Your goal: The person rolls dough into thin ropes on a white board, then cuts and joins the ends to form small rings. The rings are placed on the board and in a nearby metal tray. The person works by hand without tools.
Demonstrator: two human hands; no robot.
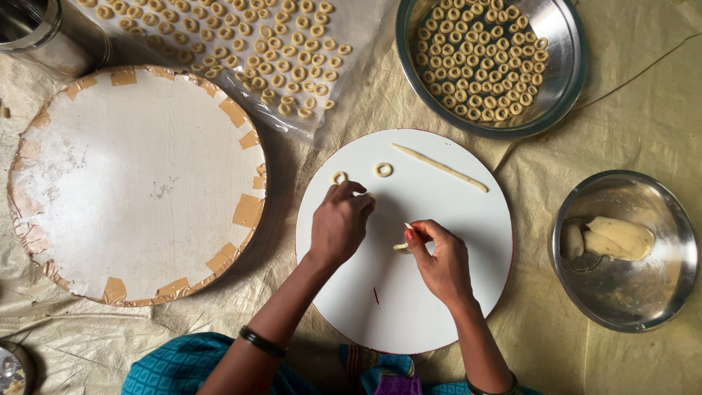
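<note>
Crinkled beige sheeting covers the floor beneath everything you work on. Your left hand rests on the round white board, fingers curled down and pinched at a small piece of dough near its tip; whether it grips that piece firmly, you cannot tell. Your right hand is closed on a short dough strip, pinching it between thumb and fingertips just above the board. Just beyond your left hand lie two finished dough rings, near each other, and a long thin dough rope slants across the board's far side. To your right sits a steel bowl holding lumps of pale dough. Farther off, a steel plate is packed with many small rings. To your left lies a larger round board, white and dusty, its rim patched with tan tape. Beyond it, a clear plastic sheet carries rows of more rings, and a steel vessel stands at the far left corner.
</note>
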